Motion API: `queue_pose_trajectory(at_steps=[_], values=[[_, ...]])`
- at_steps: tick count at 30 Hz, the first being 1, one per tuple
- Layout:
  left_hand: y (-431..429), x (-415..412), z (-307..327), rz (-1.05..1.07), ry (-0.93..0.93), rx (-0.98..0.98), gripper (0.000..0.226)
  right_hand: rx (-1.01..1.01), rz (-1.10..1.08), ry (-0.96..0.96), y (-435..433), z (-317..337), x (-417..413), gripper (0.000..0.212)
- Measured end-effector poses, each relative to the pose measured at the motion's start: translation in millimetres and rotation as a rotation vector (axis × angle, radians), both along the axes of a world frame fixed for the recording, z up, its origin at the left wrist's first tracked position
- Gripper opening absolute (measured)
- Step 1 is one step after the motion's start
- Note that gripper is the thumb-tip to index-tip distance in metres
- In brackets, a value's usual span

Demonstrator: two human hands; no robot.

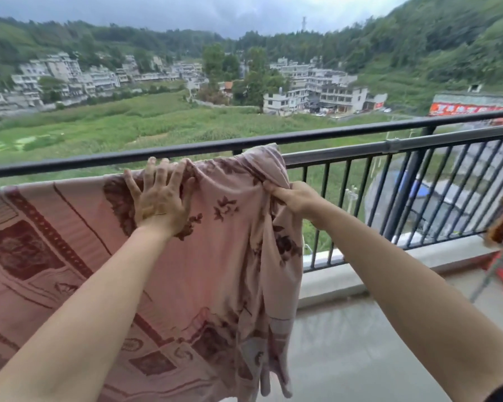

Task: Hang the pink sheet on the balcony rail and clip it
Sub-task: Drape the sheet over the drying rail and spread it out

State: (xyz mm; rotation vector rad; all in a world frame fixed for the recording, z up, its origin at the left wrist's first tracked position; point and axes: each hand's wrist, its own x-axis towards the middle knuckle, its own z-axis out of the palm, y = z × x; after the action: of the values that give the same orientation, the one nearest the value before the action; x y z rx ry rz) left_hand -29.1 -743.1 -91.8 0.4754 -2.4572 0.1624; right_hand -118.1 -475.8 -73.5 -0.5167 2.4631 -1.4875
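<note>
While left hand presses the pink sheet open-palmed, right hand pinches it

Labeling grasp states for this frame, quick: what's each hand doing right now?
Left hand: open, fingers spread, pressing the pink sheet.
Right hand: closed, gripping a bunched fold of it.

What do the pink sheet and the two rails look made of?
Pink sheet: thin woven cloth, probably cotton or a blend, matte with a printed maroon pattern; it falls in soft folds. Grey rail: metal tube, dull bare-looking finish, with a sleeve joint. Black top rail: metal, likely painted, smooth with a faint sheen.
</note>
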Motion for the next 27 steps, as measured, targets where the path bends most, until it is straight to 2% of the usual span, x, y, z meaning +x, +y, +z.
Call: queue_pose_trajectory(at_steps=[2, 6, 9, 11, 13, 15, 17, 19, 22, 24, 27], values=[[3.2, -1.2, -0.1, 0.045, 0.038, 0.023, 0.059, -0.113, -0.044, 0.045, 21.0, 14.6, -13.5, 0.039], [19.1, -6.8, 1.7, 0.127, 0.078, 0.066, 0.057, -0.415, -0.422, 0.078, 80.4, 36.6, -59.8, 0.040], [39.2, -17.3, 15.5, 0.241, 0.094, 0.129, 0.055, -0.425, -0.673, 0.059, 126.9, 34.8, -98.8, 0.037], [51.0, -29.9, 35.2, 0.343, 0.052, 0.226, 0.061, -0.331, -0.662, 0.094, 150.5, 27.8, -126.6, 0.042], [61.8, -48.1, 55.6, 0.339, -0.001, 0.304, 0.064, -0.387, -0.491, -0.012, 163.3, 26.9, -137.9, 0.050], [83.8, -73.1, 72.8, 0.140, 0.003, 0.339, 0.060, -0.491, -0.217, -0.187, 169.6, 24.4, -133.7, 0.063], [121.3, -103.0, 87.7, -0.102, -0.012, 0.371, 0.053, -0.488, -0.108, -0.285, 172.5, 17.7, -125.9, 0.086], [162.1, -135.0, 98.5, -0.282, -0.067, 0.373, 0.050, -0.489, -0.061, -0.354, 174.4, 5.4, -126.1, 0.078], [216.5, -178.6, 110.2, -0.532, -0.174, 0.371, 0.049, -0.338, 0.043, -0.359, 188.6, 0.9, -130.4, 0.059], [247.1, -202.4, 114.3, -0.672, -0.249, 0.375, 0.049, -0.248, 0.092, -0.331, 202.3, 7.0, -132.9, 0.059], [279.6, -235.8, 117.4, -0.811, -0.377, 0.339, 0.046, -0.138, -0.054, -0.170, 222.7, 23.2, -142.0, 0.068]])
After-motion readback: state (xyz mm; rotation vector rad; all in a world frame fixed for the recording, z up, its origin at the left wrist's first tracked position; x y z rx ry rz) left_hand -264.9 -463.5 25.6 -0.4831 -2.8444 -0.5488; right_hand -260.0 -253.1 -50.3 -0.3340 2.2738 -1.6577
